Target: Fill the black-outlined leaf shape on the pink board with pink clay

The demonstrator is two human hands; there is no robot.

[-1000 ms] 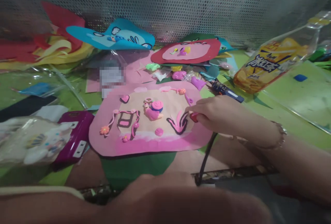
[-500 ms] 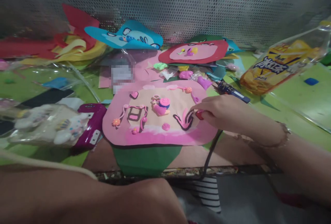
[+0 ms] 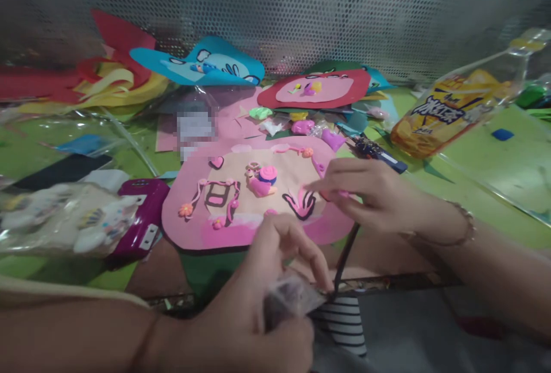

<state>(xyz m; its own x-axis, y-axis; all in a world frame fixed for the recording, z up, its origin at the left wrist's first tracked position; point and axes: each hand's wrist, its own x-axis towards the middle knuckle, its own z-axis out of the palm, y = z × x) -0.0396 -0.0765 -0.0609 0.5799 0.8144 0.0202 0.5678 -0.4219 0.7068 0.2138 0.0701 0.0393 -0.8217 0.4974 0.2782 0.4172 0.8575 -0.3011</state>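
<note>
Low in front of me, my left hand is closed around a small clear plastic bag with something dark in it. My right hand is over the right side of a pink paper picture, its fingers pinched together beside a black-and-pink plant shape. A bit of pink or red shows at those fingers; what they hold is unclear. Mid-picture is a modelling-clay snail with a pink and blue shell. To its left is a black-outlined square framed by pink clay strands.
Leftward lie a purple case and a clear pouch. Behind are blue and red paper pictures and clay lumps. A drink bottle leans at right. A thin dark strip runs past the table's front edge.
My left hand has come up into view at the picture's front edge, holding the plastic bag. My right hand stays by the plant shape. The view has shifted slightly.
</note>
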